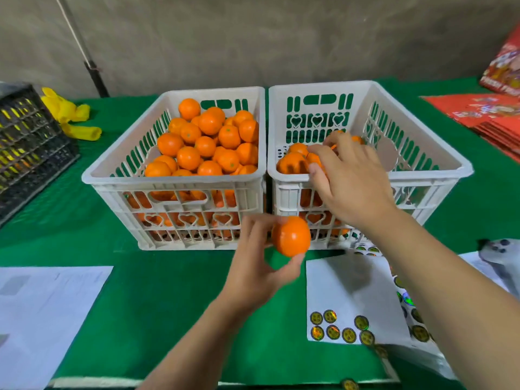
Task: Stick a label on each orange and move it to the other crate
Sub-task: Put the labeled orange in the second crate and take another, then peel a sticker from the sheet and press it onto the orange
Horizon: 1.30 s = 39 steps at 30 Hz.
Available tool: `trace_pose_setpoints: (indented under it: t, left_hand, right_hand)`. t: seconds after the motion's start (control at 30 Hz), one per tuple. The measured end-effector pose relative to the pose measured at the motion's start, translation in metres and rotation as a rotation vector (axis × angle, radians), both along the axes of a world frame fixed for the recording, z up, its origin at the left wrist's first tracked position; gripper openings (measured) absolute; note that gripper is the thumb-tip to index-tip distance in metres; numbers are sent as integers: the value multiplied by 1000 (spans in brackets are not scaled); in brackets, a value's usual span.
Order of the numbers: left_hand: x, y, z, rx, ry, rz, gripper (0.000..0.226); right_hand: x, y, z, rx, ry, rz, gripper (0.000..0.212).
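nearest the viewer, a white label sheet [351,291] is laid on the green desk [174,305], with round gold labels [333,332] left along its near edge. just beyond, an orange [291,236] is held in the left hand [253,263], fingers and thumb curled round it, in front of the crates and above the desk. no label can be made out on its visible face.

further off, the right hand [346,175] is reached over the near wall of the right crate [422,153], where a few oranges lie; whether an orange is gripped or merely touched by its bent fingers cannot be told. the left crate [118,164] is seen piled high with oranges.

risks judged: the held orange could be dropped into the right crate unlabelled, since the labelling hand is occupied elsewhere. the loose grip could let the fruit roll off the desk. the heaped left crate could be disturbed and fruit spilled.
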<state>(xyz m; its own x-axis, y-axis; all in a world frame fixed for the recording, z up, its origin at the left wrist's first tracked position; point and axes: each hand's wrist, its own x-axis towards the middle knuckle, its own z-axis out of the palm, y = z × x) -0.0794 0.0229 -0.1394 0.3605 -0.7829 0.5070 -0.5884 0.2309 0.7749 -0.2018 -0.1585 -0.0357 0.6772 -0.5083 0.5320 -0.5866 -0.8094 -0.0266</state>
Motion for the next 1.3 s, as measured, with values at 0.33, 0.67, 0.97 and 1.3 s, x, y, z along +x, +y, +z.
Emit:
trace_pose_setpoints:
  t: [0.33,0.67,0.97,1.3]
  left_hand:
    - [-24,-7,-85,399,1,-69,58]
    - [-24,-8,-91,472,-77,-75,66]
    - [-25,-7,-91,491,-103,-45,68]
    - [-26,-6,-87,501,-62,-31,67]
  right_hand:
    - [-79,82,-99,403,-154,125,26]
    - [-93,83,-125,535,593,121,39]
    - [-100,85,-124,674,417,149,13]
    - [-56,64,-109,1258,-308,220,11]
